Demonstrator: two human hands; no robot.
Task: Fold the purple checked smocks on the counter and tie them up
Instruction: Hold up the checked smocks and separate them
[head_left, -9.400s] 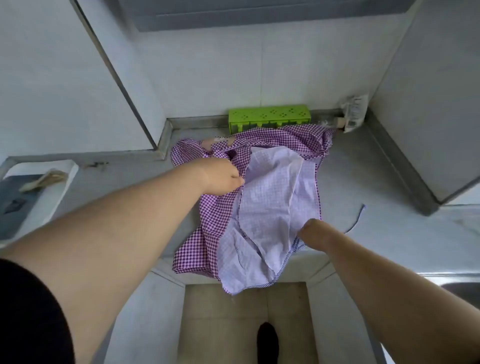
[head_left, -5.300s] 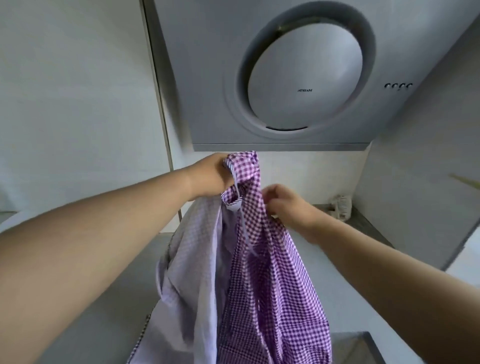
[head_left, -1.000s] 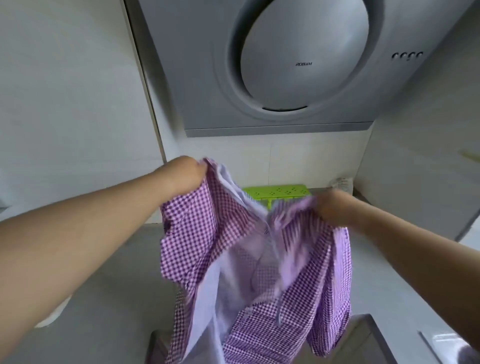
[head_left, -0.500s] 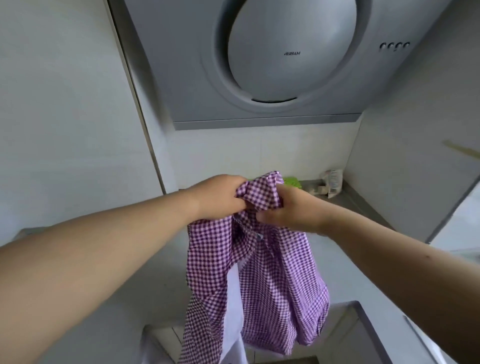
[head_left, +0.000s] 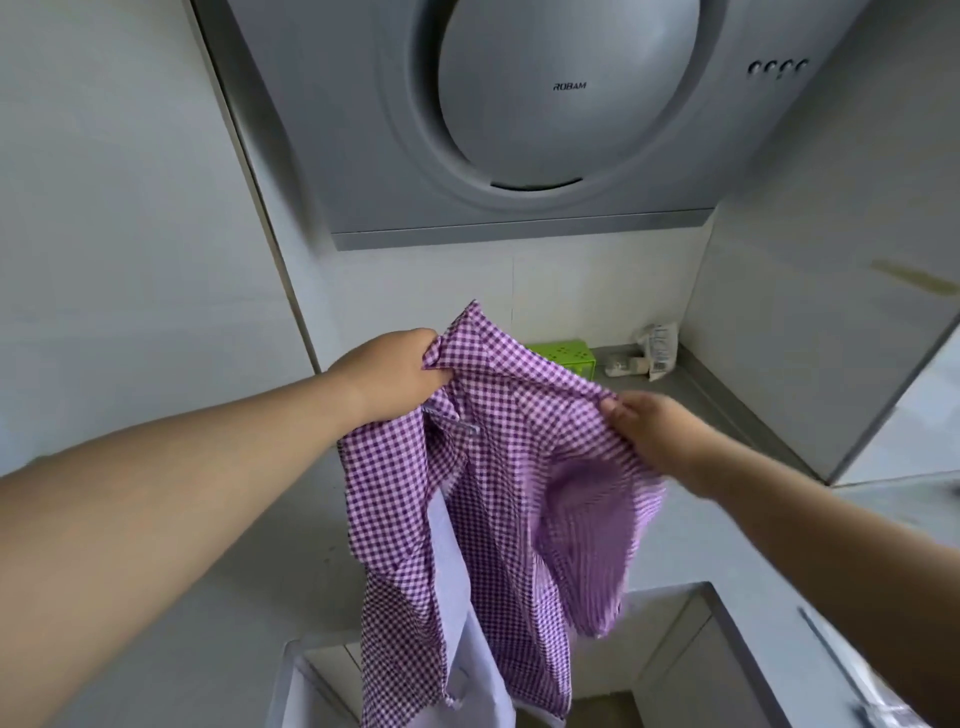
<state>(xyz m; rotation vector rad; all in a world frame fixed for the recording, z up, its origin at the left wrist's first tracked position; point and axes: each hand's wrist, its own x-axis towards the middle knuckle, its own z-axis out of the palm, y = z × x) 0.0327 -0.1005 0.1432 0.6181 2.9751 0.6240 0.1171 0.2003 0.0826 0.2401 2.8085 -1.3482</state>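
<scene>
Below the range hood, the left hand and right hand are pinching the purple checked smock, fingers clamped on its top edge, spreading it for folding.

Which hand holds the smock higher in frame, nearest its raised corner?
The left hand, bunching the purple checked smock just below its peaked corner; the right hand pinches the top edge lower.

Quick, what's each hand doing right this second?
Left hand: closed, gripping the top edge of the purple checked smock, held in the air.
Right hand: closed, pinching the same smock's top edge further right.
</scene>
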